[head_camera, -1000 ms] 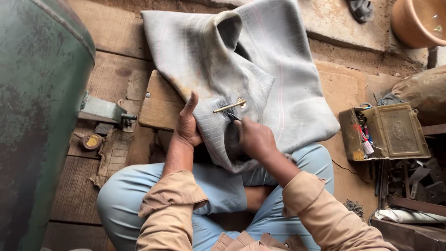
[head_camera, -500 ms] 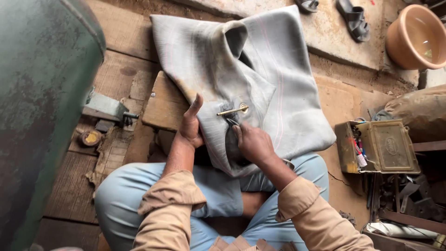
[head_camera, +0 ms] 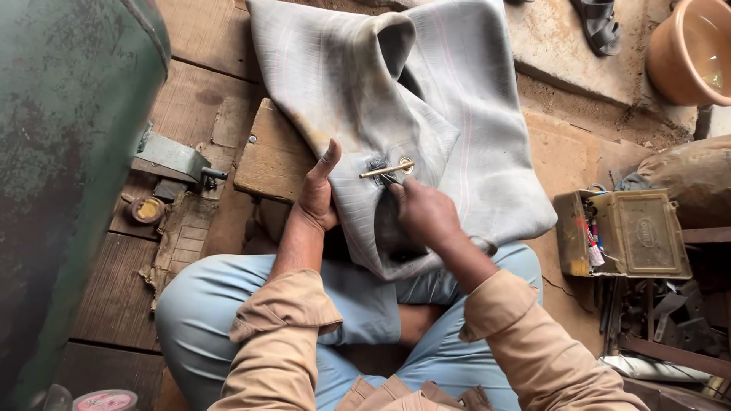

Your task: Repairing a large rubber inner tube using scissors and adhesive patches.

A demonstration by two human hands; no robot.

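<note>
The grey rubber inner tube (head_camera: 426, 106) lies flattened over a wooden block (head_camera: 270, 156) on the plank floor (head_camera: 190, 99), spreading from the block's right edge toward the person's crossed legs. The left hand (head_camera: 318, 194) presses flat on the tube's left fold, fingers (head_camera: 329, 156) stretched out together, holding nothing. The right hand (head_camera: 426, 213) has its fingers closed on a small dark tool at the tube's brass valve stem (head_camera: 387, 170); near it, to the right on the floor, stands an open olive metal box (head_camera: 643, 232).
</note>
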